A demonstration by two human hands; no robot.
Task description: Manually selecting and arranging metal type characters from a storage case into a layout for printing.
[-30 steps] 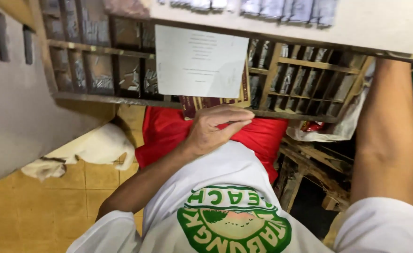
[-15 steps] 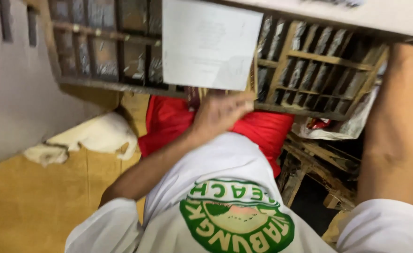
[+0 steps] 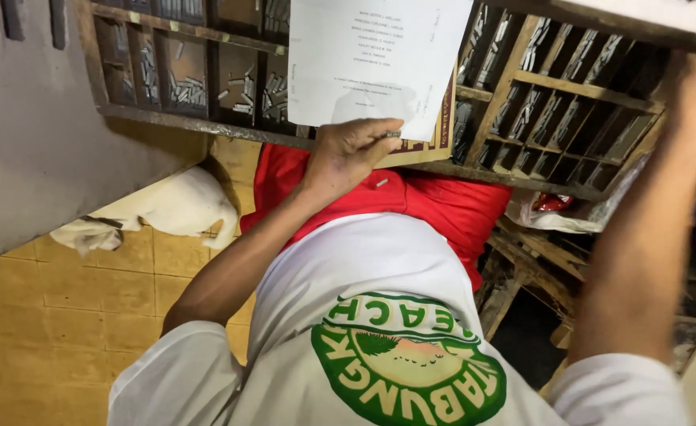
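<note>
Left hand: the left hand (image 3: 352, 150) is curled around a thin metal strip (image 3: 387, 136), pinched between thumb and fingers, just under the lower edge of a white printed sheet (image 3: 376, 59).
Right hand: the right arm (image 3: 648, 221) reaches up toward the top right, but the hand itself is cut off by the picture edge, so I cannot tell whether it grasps anything.
Held thing: the metal strip sits at the left fingertips, touching or nearly touching the sheet's bottom edge, in front of the wooden type case (image 3: 561, 110).
Type case: a tilted tray of many small compartments, several holding short grey metal pieces (image 3: 182, 87).
Risk: the strip is small and the grip is light; it could slip and drop onto the red cloth (image 3: 443, 205) or the floor, where it would be hard to find. The sheet looks loosely propped and could slide off.
Surface: the case rests on a rough wooden frame (image 3: 514, 268).
Room: yellow floor tiles (image 3: 40, 315), a grey wall on the left, a white bundle (image 3: 166, 209) on the floor.
</note>
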